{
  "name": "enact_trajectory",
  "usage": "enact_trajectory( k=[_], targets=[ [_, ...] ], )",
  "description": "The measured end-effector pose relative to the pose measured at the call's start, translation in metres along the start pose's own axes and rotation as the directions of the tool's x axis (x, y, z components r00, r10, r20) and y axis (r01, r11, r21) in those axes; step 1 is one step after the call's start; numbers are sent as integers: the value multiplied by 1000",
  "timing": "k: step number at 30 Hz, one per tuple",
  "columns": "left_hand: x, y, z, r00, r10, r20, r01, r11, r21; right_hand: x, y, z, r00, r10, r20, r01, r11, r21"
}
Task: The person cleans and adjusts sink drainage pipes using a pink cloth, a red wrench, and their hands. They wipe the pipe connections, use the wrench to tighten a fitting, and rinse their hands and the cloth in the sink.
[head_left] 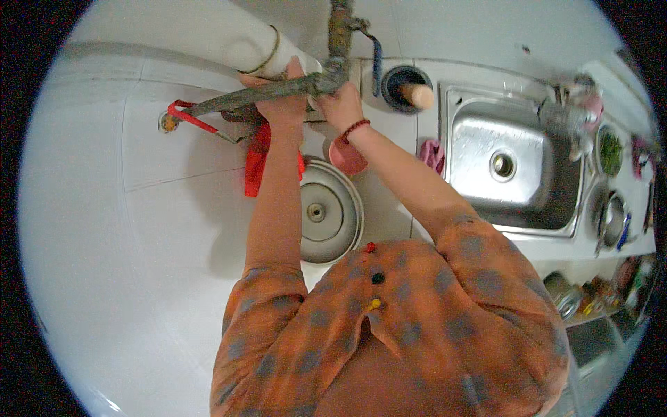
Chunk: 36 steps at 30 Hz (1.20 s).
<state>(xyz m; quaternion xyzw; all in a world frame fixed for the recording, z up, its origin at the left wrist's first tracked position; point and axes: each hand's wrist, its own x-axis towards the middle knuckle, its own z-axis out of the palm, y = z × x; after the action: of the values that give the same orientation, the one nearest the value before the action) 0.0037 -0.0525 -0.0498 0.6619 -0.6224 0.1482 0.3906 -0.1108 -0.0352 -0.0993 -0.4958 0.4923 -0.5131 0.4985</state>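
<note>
Both my hands reach up to the far side, beneath a grey-green metal pipe [271,90]. My left hand [283,104] is partly covered by that pipe, with a finger or thumb showing above it near the white pipe [243,48]. Close beside it, my right hand [340,108] wears a dark red bead bracelet, and the pipe joint hides its fingers. What either hand holds cannot be made out. Something bright red [257,163], perhaps cloth or a bag, hangs by my left forearm. Under my right wrist is a pink round dish or cup [347,157].
A round metal lid [326,236] with a knob lies near my body. At right are a dark mortar [396,97] with a pale pestle, a purple cloth [431,156], a steel sink [486,201] and a bowl of greens [611,154]. A red-handled valve [191,117] juts from the left.
</note>
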Motion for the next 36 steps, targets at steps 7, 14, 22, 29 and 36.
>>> enact_trajectory(
  k=[7, 14, 22, 29, 36],
  targets=[
    [9, -71, 32, 908, -119, 402, 411, 451, -792, 24, 43, -5, 965, 59, -254, -36, 995, 94],
    [16, -56, 30, 940, 214, 265, -89, 905, -415, 67, 31, 6, 966, -171, -196, 194, 975, 106],
    [5, -52, 4, 985, -117, 129, 167, 845, -508, 36, 26, 4, 882, -445, -154, 434, 895, -101],
    [5, -26, -2, 943, -70, 327, 160, 953, -257, 58, 14, -3, 904, -390, -176, 369, 919, -141],
    [6, -14, 4, 895, -313, 319, 434, 441, -785, 1, 72, -4, 953, -297, -52, 299, 954, 26]
  ],
)
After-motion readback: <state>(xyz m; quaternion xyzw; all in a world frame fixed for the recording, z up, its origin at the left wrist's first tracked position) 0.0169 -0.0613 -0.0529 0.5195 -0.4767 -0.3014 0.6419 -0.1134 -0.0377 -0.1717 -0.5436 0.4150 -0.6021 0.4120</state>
